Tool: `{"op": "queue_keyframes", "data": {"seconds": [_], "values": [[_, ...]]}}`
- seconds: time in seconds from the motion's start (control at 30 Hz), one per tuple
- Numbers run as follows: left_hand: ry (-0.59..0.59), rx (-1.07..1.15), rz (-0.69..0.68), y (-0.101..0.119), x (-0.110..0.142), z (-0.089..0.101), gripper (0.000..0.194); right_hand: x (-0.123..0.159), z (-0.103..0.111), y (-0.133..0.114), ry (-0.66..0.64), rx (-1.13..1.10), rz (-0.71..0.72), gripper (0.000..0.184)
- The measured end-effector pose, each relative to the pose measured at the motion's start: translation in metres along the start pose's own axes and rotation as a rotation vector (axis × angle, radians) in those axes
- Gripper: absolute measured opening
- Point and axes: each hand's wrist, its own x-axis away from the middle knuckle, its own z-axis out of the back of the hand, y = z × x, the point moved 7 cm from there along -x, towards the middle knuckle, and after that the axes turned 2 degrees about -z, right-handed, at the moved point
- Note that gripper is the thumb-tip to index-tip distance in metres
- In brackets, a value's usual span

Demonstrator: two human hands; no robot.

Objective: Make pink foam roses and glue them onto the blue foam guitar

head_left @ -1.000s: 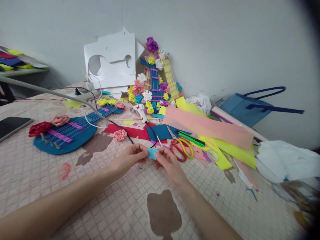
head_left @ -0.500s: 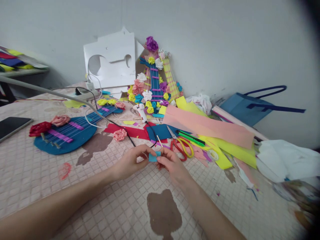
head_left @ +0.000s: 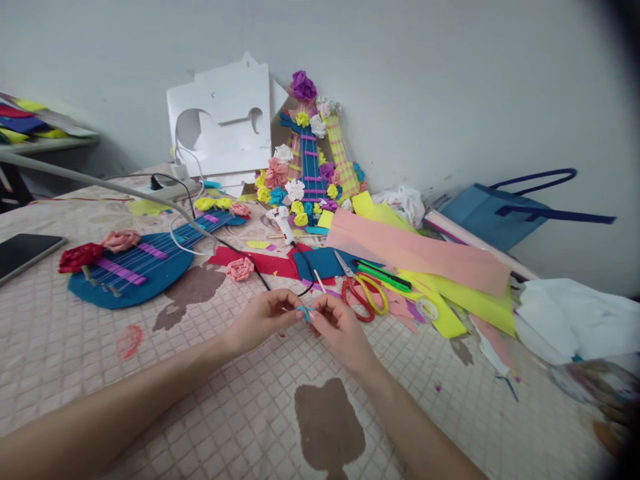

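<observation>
I see the left hand (head_left: 267,321) and the right hand (head_left: 344,328) pinching one little blue scrap (head_left: 305,312) — fingertips squeezed on its two sides, over the middle of the table (head_left: 240,413). Red and yellow scissors (head_left: 352,277) lie near the right hand — a blue toy guitar (head_left: 167,270) lies over on the left

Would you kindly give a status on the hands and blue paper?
Left hand and right hand: both pinch the blue paper. Paper bunched small, partly hidden. Scissors lie just beyond the right hand.
</observation>
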Motion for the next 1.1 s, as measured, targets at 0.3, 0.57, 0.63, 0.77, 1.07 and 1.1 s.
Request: {"op": "queue_keyframes", "data": {"seconds": [0.3, 0.57, 0.63, 0.77, 1.07, 1.1], "values": [[-0.025, 0.233, 0.046, -0.009, -0.002, -0.003, 0.04, 0.002, -0.004, -0.002, -0.018, -0.003, -0.03, 0.018], [0.003, 0.179, 0.049, -0.01, -0.001, 0.001, 0.04, 0.002, -0.007, 0.0, -0.035, -0.067, -0.063, 0.021], [0.007, 0.186, 0.058, -0.011, -0.001, 0.001, 0.039, 0.002, -0.007, 0.0, -0.038, -0.052, -0.054, 0.02], [0.013, 0.211, 0.101, -0.015, -0.001, 0.001, 0.038, 0.001, -0.005, 0.0, -0.029, 0.002, -0.02, 0.018], [-0.007, 0.199, 0.103, -0.015, -0.003, 0.001, 0.038, 0.002, -0.009, 0.002, -0.066, -0.038, -0.06, 0.023], [-0.005, 0.187, 0.098, -0.015, -0.003, 0.002, 0.038, 0.002, -0.01, 0.002, -0.076, -0.036, -0.06, 0.023]]}}
